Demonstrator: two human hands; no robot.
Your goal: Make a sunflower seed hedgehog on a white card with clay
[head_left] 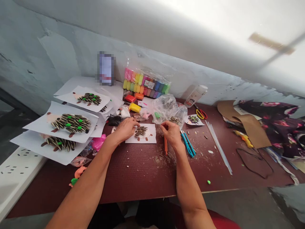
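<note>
A small white card [152, 137] lies in front of me with a clay hedgehog shape on it, its back covered by striped sunflower seeds [141, 131] and small brown feet along its lower edge. My left hand [127, 128] is over the card's upper left corner, fingers curled together beside the seeds; what they grip, if anything, is hidden. Just right of the card, my right hand [172, 133] makes a pinch, with anything between its fingertips too small to name. Beneath it lies an orange pen-like stick [166, 146], and a blue utility knife [188, 144] is to its right.
Finished-looking seed hedgehogs on paper sheets [71, 124] are stacked at left. Behind stand colored clay packs [146, 84] and a white bottle [196, 95]. A plastic bag [166, 106], scissors [201, 113], glue sticks [219, 148] and a yellow glue gun [243, 139] lie toward the right.
</note>
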